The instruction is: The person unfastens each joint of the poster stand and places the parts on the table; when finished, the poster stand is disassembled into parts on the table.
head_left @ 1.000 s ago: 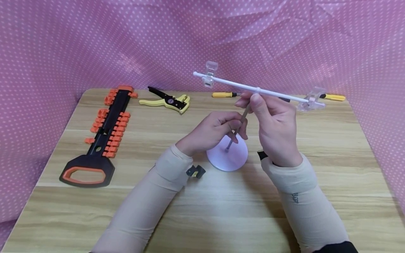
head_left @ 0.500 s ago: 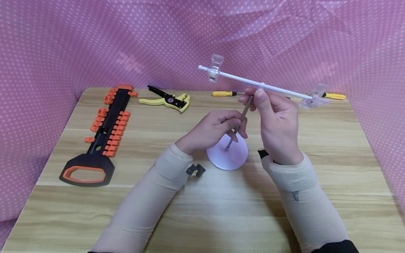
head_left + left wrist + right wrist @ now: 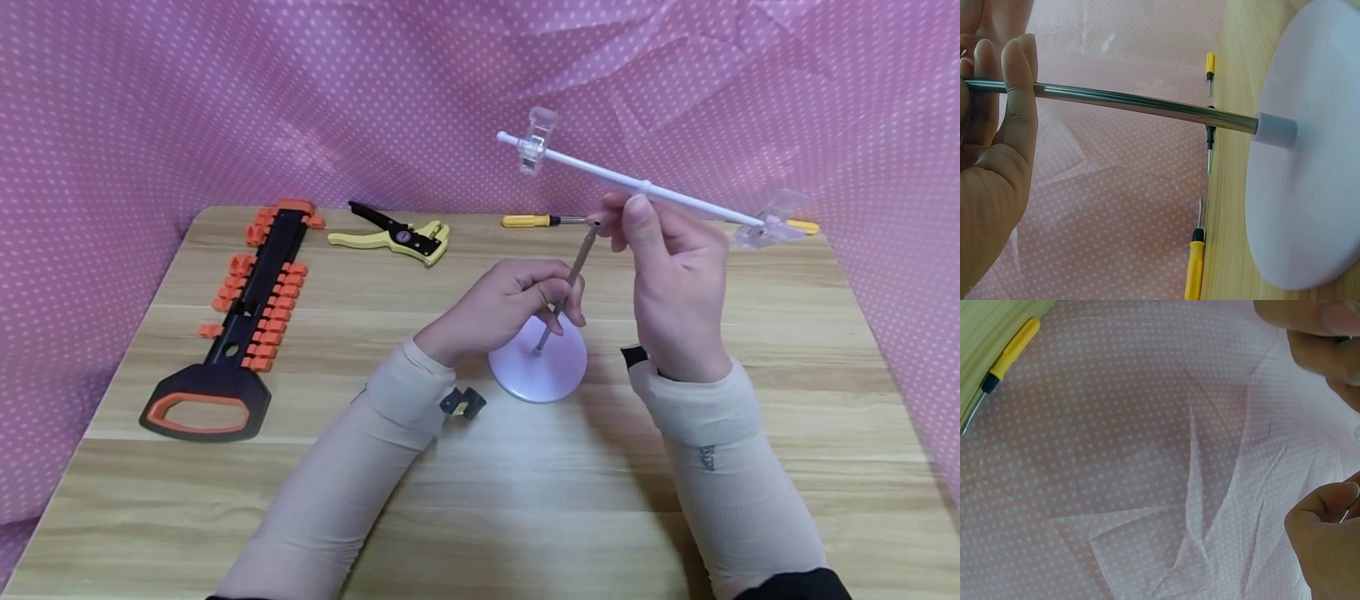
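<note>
— How does the left hand (image 3: 506, 304) hold the metal rod (image 3: 586, 247)?

— It pinches the rod between thumb and fingers, probably to make it steady, as its foot sits in the round white base (image 3: 540, 379) on the wooden table (image 3: 480, 508).

— And the right hand (image 3: 678, 287)?

— Its thumb and fingers pinch near the middle of the white crossbar (image 3: 596, 170), perhaps for balance, because a clear clip (image 3: 534, 145) sits towards each end. This crossbar is tilted in the air, above the rod's top and apart from it.
</note>
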Demonstrator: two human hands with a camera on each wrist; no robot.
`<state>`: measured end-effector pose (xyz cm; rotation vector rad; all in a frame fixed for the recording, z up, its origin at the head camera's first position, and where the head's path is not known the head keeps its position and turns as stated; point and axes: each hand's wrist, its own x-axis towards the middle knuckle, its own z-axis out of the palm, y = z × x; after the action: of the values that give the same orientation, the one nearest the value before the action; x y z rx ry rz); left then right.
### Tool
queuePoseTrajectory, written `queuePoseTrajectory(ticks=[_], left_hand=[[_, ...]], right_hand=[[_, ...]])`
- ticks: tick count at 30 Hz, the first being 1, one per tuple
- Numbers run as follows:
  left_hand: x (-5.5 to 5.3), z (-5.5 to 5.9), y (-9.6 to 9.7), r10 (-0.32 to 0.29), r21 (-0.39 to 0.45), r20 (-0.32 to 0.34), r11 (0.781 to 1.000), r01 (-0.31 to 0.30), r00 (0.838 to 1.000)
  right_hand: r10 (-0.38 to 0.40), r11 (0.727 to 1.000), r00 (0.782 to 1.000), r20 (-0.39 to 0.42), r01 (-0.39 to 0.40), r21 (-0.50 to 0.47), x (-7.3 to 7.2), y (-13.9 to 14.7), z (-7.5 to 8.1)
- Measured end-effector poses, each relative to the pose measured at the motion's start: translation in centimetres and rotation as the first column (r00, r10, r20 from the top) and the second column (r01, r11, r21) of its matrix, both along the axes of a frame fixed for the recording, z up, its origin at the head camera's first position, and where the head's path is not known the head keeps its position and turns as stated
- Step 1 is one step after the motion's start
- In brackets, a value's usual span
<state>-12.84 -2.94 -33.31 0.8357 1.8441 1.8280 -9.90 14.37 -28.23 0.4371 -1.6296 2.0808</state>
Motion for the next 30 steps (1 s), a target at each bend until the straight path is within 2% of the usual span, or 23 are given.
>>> queuePoseTrajectory(ticks=[12, 19, 30], left_hand=[[0.0, 0.0, 0.0, 0.008, 0.001, 0.011, 1.000, -0.008, 1.000], [-0.1, -0.1, 0.0, 0.008, 0.005, 0.015, 1.000, -0.008, 1.000], [-0.1, -0.2, 0.0, 0.001, 0.010, 0.009, 1.000, -0.002, 1.000]], right_hand=[[-0.044, 0.998, 0.999, 0.019, 0.045, -0.036, -0.4, 0.7, 0.2], [-0.037, 0.996, 0.999, -0.006, 0.036, -0.078, -0.7, 0.9, 0.3], [-0.043, 0.996, 0.999, -0.002, 0.043, -0.083, -0.9, 1.4, 0.2]])
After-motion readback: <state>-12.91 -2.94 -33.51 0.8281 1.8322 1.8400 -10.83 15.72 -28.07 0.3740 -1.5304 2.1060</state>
